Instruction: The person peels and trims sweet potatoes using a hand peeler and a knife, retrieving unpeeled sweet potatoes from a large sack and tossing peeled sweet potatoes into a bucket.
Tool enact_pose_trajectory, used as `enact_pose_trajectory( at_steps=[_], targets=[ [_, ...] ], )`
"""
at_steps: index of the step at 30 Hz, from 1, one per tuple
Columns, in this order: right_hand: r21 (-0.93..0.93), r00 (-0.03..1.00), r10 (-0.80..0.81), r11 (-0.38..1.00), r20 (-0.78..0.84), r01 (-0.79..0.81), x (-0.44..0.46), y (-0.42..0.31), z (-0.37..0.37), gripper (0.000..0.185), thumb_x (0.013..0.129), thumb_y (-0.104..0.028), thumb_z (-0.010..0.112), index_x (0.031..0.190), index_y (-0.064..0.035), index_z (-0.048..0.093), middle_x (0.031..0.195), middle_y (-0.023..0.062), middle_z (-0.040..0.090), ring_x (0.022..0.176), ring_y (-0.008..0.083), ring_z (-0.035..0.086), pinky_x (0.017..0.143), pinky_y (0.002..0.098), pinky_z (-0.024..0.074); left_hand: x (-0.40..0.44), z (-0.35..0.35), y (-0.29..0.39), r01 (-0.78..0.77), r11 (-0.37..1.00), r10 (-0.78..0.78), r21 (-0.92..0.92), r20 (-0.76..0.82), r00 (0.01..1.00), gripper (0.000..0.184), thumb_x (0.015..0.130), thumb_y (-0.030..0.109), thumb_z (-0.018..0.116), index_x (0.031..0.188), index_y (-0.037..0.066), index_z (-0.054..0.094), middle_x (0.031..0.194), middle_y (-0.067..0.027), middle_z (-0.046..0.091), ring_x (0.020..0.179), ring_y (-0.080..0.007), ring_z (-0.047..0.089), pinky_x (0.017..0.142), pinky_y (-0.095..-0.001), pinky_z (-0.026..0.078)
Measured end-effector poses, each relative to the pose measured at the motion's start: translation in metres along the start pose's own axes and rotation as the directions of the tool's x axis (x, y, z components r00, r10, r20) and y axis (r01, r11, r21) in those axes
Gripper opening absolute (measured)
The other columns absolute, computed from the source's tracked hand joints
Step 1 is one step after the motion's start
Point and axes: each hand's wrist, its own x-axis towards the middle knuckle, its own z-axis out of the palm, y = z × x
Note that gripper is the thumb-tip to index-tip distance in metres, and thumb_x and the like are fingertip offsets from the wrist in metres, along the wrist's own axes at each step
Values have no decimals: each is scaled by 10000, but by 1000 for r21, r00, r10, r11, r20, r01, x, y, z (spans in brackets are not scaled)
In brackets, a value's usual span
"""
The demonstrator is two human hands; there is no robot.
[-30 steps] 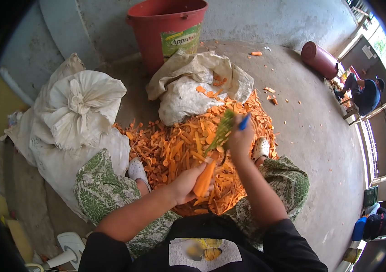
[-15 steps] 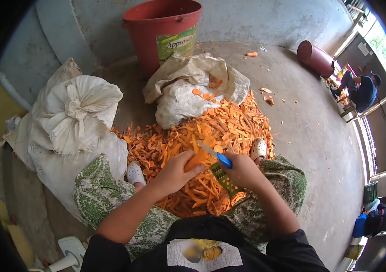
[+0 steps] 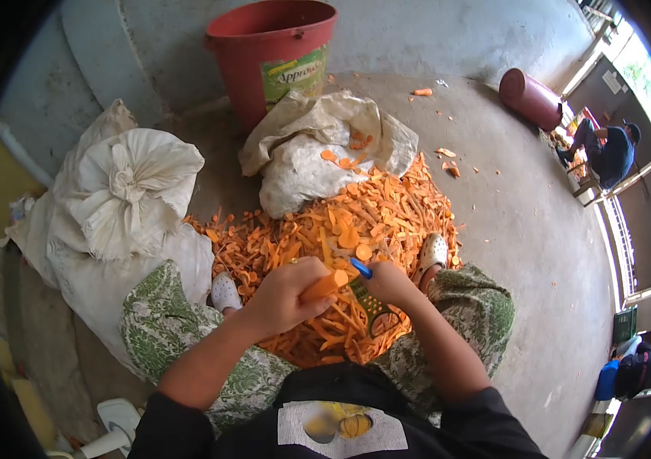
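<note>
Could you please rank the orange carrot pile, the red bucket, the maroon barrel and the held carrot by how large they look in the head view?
1. Orange carrot pile
2. Red bucket
3. Maroon barrel, which looks small partly because it is farther away
4. Held carrot, partly hidden

carrot (image 3: 324,286) smooth | blue handle (image 3: 361,268) — smooth plastic | bucket (image 3: 240,69) — plastic | tied sack (image 3: 149,200) wrinkled, matt woven cloth
</note>
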Motion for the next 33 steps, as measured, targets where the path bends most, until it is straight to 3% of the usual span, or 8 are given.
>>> enact_pose_trajectory(
  at_steps=[3, 6, 8, 12, 14, 19, 22, 33],
  targets=[
    [-136, 983, 87, 989, 162, -65, 12, 4, 20, 260, 786, -224, 526, 758, 16, 623, 688, 184, 600, 630, 302, 582, 625, 378, 460, 4, -4, 13, -381, 918, 396, 112, -170, 903, 223, 770, 208, 623, 915, 56, 548, 768, -78, 467, 715, -223, 501, 614, -335, 404],
    [139, 982, -34, 990, 188, 8, 19, 7, 60, 241, 794, -215, 524, 823, 6, 614, 757, 136, 618, 685, 243, 590, 653, 343, 457, -1, 3, 13, -233, 957, 264, 171, -191, 945, 231, 764, 218, 641, 929, 75, 564, 799, -59, 479, 738, -188, 487, 689, -287, 382],
    [685, 910, -413, 648, -51, 333, 30, 15, 89, 225, 807, -188, 514, 924, -11, 589, 845, 70, 608, 753, 163, 565, 677, 298, 437, 1, 15, 9, -115, 992, 104, -45, -194, 976, 258, 734, 130, 666, 968, 83, 569, 855, -64, 494, 788, -203, 515, 737, -304, 406],
    [809, 925, -375, 563, 67, 170, 12, -19, 36, 233, 818, -152, 497, 994, -13, 556, 902, 26, 580, 809, 116, 532, 699, 261, 419, 5, 16, 0, -87, 995, 74, -44, -231, 970, 251, 709, 37, 667, 937, 50, 563, 883, -66, 514, 831, -193, 529, 759, -294, 420],
    [850, 989, -144, 517, -26, 97, 12, -19, 28, 201, 822, -117, 476, 967, -15, 570, 853, 19, 581, 767, 96, 525, 675, 248, 417, 2, 15, -13, 12, 998, -27, -58, -276, 961, 272, 705, -8, 644, 952, 32, 537, 905, -71, 523, 821, -171, 545, 716, -281, 440],
    [372, 932, -152, 886, -328, 276, 7, -26, 23, 206, 740, -83, 508, 932, -35, 566, 639, 142, 557, 578, 264, 561, 548, 362, 421, 0, 14, -20, 267, 962, -273, -60, -141, 952, 406, 680, 54, 671, 1031, 23, 469, 865, -78, 534, 746, -177, 569, 661, -290, 456],
    [60, 934, -234, 964, -271, 259, -10, -42, 11, 167, 721, -101, 537, 873, -34, 555, 670, 180, 572, 641, 341, 568, 593, 409, 430, 0, 15, -21, 367, 930, -363, 36, -87, 928, 378, 685, 113, 669, 1009, 19, 498, 813, -107, 567, 739, -221, 591, 655, -316, 461],
    [2, 953, -219, 975, -209, 224, -18, -41, 9, 130, 706, -119, 552, 774, -16, 514, 639, 207, 550, 643, 382, 549, 604, 445, 425, 7, 18, -28, 338, 941, -328, 5, -231, 916, 218, 713, 140, 657, 868, 2, 591, 716, -129, 614, 644, -226, 606, 587, -321, 455]
  ],
)
